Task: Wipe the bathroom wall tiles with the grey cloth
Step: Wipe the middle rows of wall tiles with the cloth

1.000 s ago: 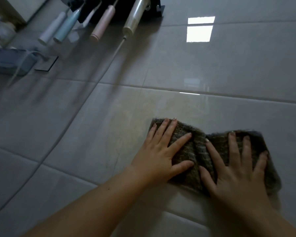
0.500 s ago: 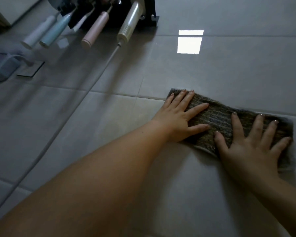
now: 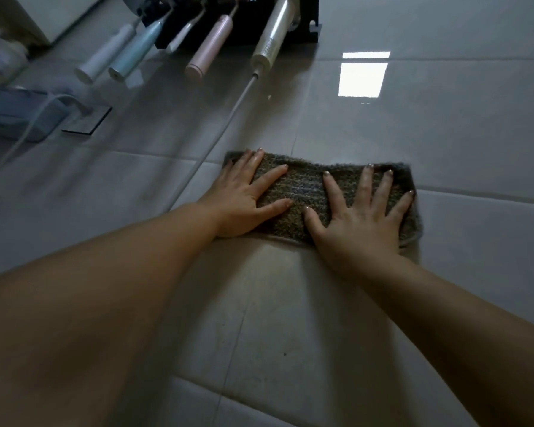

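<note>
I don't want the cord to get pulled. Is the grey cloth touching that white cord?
Apart. In the head view, bare tile shows between the grey cloth and the white cord; the left hand lies nearer the cord.

Left hand (image 3: 244, 200) and right hand (image 3: 359, 223) side by side, flat, fingers spread.

Since a second ago I've pushed the grey cloth (image 3: 305, 192) up the wall tiles (image 3: 444, 134), from below the horizontal grout line to lying across it. The cloth, bunched in the middle then, is stretched flatter now. My left hand (image 3: 244, 198) and right hand (image 3: 361, 220) sit closer together than half a second ago.
</note>
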The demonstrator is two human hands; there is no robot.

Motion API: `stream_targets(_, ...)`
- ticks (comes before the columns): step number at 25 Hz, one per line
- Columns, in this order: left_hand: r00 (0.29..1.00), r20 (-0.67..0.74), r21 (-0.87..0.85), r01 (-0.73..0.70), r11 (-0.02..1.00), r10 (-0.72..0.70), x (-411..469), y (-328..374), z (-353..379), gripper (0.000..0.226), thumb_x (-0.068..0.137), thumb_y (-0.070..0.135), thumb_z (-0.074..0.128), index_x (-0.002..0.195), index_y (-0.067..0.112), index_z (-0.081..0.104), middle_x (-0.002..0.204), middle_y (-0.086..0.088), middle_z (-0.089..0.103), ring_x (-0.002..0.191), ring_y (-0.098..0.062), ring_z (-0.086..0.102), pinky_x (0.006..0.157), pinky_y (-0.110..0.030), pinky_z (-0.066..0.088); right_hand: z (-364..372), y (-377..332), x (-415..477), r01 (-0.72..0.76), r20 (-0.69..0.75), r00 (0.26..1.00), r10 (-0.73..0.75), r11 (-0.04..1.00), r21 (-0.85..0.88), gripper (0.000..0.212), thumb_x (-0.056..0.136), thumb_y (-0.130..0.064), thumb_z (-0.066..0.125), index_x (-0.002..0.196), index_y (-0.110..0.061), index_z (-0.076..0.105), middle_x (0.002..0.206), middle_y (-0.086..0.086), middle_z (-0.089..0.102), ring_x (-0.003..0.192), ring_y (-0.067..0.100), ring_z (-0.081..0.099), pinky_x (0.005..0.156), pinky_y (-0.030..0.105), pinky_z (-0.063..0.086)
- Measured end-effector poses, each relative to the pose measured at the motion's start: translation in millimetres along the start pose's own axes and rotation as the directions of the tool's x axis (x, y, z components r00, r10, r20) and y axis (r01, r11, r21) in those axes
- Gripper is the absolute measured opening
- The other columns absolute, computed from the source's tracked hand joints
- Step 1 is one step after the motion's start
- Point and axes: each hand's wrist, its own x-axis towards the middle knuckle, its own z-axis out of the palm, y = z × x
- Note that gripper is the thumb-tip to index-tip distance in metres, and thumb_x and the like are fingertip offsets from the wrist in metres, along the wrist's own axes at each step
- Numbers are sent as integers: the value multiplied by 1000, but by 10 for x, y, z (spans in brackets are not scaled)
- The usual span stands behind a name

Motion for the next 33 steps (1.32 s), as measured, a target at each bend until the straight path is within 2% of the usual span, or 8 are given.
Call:
stream_targets(3, 1000, -28, -4, -10, 1000, 10, -296, -46, 134, 82, 81, 86, 11, 152, 50, -8, 164, 2, -23, 148, -14, -27, 118, -39, -19, 140, -66, -292, 88, -22, 996, -88, 996, -2, 72, 87, -70, 5, 152, -41, -5, 161, 18, -15, 145, 42, -19, 112, 66, -11)
stream_targets(6, 997, -37, -24, -76, 997, 75, -632, 204, 304, 82, 79, 84, 7, 151, 50, -12, 161, 3, -29, 144, -14, -36, 118, -41, -22, 245, 189, -672, 129, -92, 987, -129, 992, -3, 73, 86, -67, 24, 149, -32, 34, 157, 25, 22, 144, 48, 16, 111, 68, 9)
stream_targets(8, 993, -25, -44, -113, 993, 112, -696, 466, 359, 78, 86, 81, 15, 152, 49, -10, 161, 2, -30, 143, -15, -37, 119, -43, -21, 212, 474, -766, 102, -91, 990, -104, 994, -34, 74, 84, -67, 30, 146, -27, 42, 153, 26, 29, 140, 49, 24, 108, 67, 14)
stream_targets(12, 994, -33, -60, -110, 992, 108, -311, 802, 259, 73, 94, 73, 26, 154, 47, -5, 164, -2, -22, 148, -19, -28, 120, -43, -18, 20, 679, -569, -125, -10, 992, 125, 990, -71, 76, 86, -74, 5, 154, -40, 6, 161, 19, -1, 146, 41, -4, 114, 63, 2)
stream_targets(14, 996, -29, -41, -91, 995, 90, -44, 730, 128, 73, 93, 73, 26, 154, 47, -2, 165, -3, -18, 150, -20, -23, 121, -44, -16, -36, 600, -344, -172, -6, 985, 172, 984, -40, 76, 85, -74, 5, 153, -42, -5, 161, 15, -12, 146, 39, -14, 115, 63, -4)
stream_targets(20, 1000, -15, -10, -18, 1000, 18, 72, 60, 21, 76, 88, 78, 20, 154, 49, -3, 165, -1, -18, 150, -19, -21, 122, -45, -12, -28, 138, 27, -3, -6, 1000, 3, 1000, -14, 72, 89, -74, 12, 151, -44, -8, 161, 14, -17, 146, 39, -20, 114, 63, -12)
stream_targets(29, 997, -37, -28, 71, 997, -72, -748, -432, 288, 81, 81, 84, 17, 153, 50, -3, 164, 4, -21, 148, -12, -25, 120, -38, -14, 165, -428, -453, 177, -36, 984, -175, 984, 30, 72, 89, -72, 12, 152, -41, -6, 160, 15, -18, 145, 41, -22, 112, 65, -12)
stream_targets(33, 998, -40, -9, 52, 999, -52, -1206, -484, 461, 81, 80, 84, 15, 151, 50, -4, 164, 4, -20, 148, -11, -26, 122, -40, -12, 387, -610, -924, 183, -118, 978, -175, 981, 66, 73, 87, -67, 19, 152, -36, 21, 161, 22, 4, 146, 46, -5, 112, 69, -4)
